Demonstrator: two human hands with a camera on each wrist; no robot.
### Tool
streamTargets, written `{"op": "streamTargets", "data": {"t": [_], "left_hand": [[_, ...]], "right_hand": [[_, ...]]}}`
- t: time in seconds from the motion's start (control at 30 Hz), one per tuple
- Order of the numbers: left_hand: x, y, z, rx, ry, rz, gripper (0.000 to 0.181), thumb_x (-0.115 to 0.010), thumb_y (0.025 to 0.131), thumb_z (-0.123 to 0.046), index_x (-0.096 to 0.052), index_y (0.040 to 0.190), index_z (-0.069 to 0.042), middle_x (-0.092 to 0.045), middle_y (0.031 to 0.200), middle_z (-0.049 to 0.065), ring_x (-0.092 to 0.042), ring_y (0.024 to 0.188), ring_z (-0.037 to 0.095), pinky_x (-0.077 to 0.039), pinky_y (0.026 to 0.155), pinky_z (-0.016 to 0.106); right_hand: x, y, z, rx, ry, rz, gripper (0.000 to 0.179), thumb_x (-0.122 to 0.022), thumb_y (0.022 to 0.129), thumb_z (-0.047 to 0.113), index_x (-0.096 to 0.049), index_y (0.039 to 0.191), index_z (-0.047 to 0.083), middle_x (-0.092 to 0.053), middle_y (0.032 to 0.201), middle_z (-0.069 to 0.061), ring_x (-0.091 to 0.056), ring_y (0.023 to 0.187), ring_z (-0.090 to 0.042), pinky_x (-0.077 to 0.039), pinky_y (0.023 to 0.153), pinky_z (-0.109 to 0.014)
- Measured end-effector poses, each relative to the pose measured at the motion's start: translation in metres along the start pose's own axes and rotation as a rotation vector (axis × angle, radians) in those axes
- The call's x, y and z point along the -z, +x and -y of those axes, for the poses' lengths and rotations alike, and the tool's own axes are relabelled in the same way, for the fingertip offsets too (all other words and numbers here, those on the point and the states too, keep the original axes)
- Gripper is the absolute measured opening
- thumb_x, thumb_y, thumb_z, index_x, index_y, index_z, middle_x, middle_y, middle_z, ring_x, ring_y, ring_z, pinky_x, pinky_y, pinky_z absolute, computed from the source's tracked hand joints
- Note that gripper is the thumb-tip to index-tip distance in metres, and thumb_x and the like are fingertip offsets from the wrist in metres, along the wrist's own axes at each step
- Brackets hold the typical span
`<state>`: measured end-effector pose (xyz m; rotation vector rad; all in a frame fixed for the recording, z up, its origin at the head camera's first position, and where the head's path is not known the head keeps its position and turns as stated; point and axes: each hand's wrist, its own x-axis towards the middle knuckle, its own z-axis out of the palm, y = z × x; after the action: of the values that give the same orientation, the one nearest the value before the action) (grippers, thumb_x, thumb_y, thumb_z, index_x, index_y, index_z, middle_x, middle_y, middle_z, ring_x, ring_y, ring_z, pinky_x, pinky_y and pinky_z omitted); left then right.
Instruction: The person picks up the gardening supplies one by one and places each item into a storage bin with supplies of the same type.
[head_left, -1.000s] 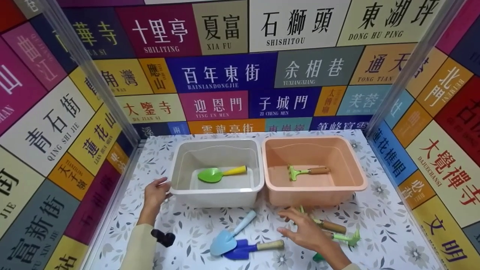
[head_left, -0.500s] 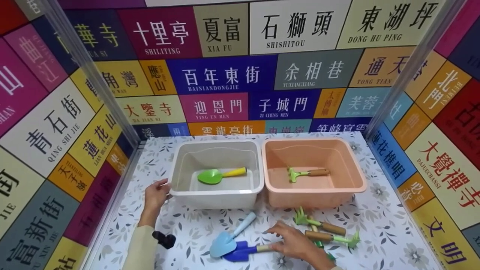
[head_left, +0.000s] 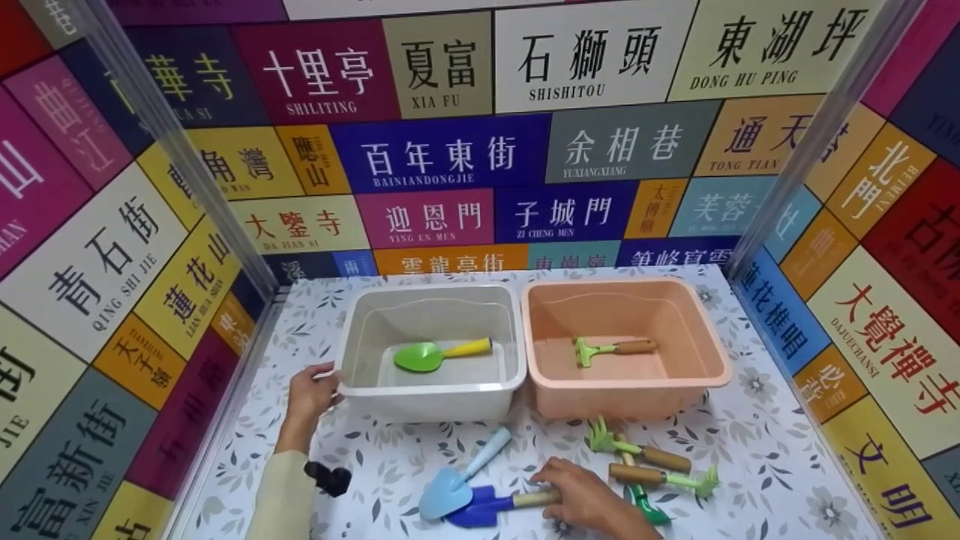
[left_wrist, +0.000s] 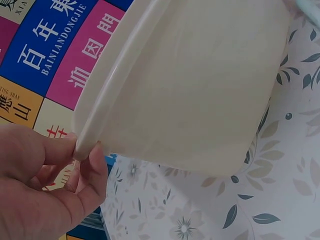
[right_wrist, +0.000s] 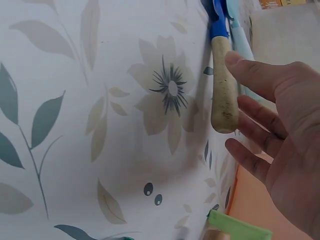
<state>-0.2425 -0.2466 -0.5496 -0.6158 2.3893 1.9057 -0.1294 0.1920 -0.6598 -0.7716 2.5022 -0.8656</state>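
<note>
My left hand pinches the left rim of the white bin between thumb and fingers. Inside that bin lies a green trowel with a yellow handle. At the front, my right hand is spread around the wooden handle end of a dark blue shovel. In the right wrist view, the thumb tip meets the wooden handle, while the fingers lie loosely on its other side. The shovel rests flat on the table, its blade partly under a light blue trowel.
An orange bin beside the white one holds a small green rake. Right of my right hand lie a green hand fork, another wooden-handled green tool and a dark green tool. Printed panels stand around the table.
My right hand has moved left and down from beside the green tools to the blue shovel's handle. The left hand stays at the white bin's rim.
</note>
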Motion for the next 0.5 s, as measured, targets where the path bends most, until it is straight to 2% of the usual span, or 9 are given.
{"op": "streamTargets", "data": {"t": [0.2,0.4,0.5], "left_hand": [[0.004,-0.002,0.004,0.022,0.004,0.001,0.038,-0.056,0.097,-0.001,-0.052,0.132,0.015,-0.066,0.111,0.033,-0.065,0.075,0.011,-0.058,0.064,0.02],[0.001,-0.001,0.003,-0.005,0.01,0.003,0.037,-0.055,0.098,-0.002,-0.052,0.131,0.015,-0.065,0.113,0.034,-0.064,0.075,0.01,-0.057,0.063,0.019],[0.0,-0.001,0.001,-0.006,0.008,-0.002,0.037,-0.054,0.098,-0.002,-0.052,0.131,0.014,-0.063,0.116,0.036,-0.064,0.075,0.01,-0.056,0.062,0.018]], "right_hand": [[-0.009,0.002,0.0,-0.03,-0.066,0.048,0.041,-0.079,0.084,0.021,-0.069,0.123,0.019,-0.063,0.114,0.001,-0.059,0.104,-0.011,-0.056,0.086,-0.033],[-0.014,0.006,0.002,0.056,-0.187,-0.03,0.034,-0.08,0.082,0.013,-0.072,0.114,0.018,-0.061,0.104,0.003,-0.059,0.094,-0.01,-0.055,0.076,-0.028],[-0.017,0.008,0.004,0.085,-0.248,-0.039,0.03,-0.079,0.082,0.012,-0.072,0.11,0.018,-0.059,0.101,0.004,-0.057,0.09,-0.009,-0.053,0.072,-0.026]]}}
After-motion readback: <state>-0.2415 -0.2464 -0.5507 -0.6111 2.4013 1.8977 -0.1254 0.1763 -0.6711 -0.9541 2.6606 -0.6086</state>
